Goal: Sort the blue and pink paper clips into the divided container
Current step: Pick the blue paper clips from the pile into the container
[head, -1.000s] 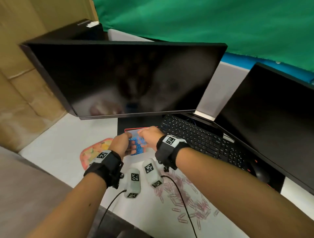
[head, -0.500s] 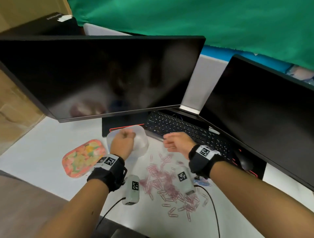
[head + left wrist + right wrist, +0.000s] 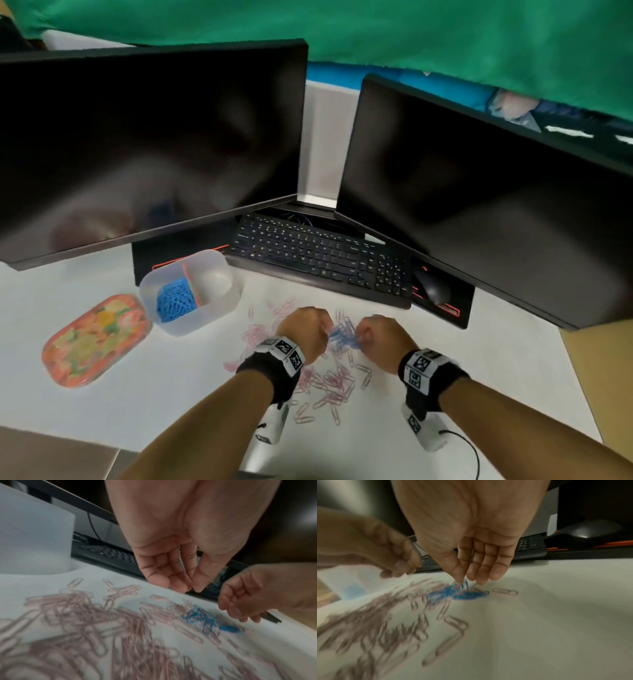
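Two dark monitors (image 3: 150, 144) stand at the counter's (image 3: 102, 404) back edge, a black keyboard (image 3: 318, 260) between them, a flowered tray (image 3: 96, 339) near the left edge.

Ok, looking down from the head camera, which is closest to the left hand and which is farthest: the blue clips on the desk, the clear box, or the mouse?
From the left hand:
1. Blue clips on the desk, right beside its fingers.
2. Clear box, up and left.
3. Mouse, far right, by the keyboard.

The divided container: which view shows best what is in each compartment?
The head view. It shows the whole divided container, with blue paper clips in its left compartment and nothing visible in the right. The left wrist view catches only a blurred wall, and the right wrist view a blurred corner with blue inside.
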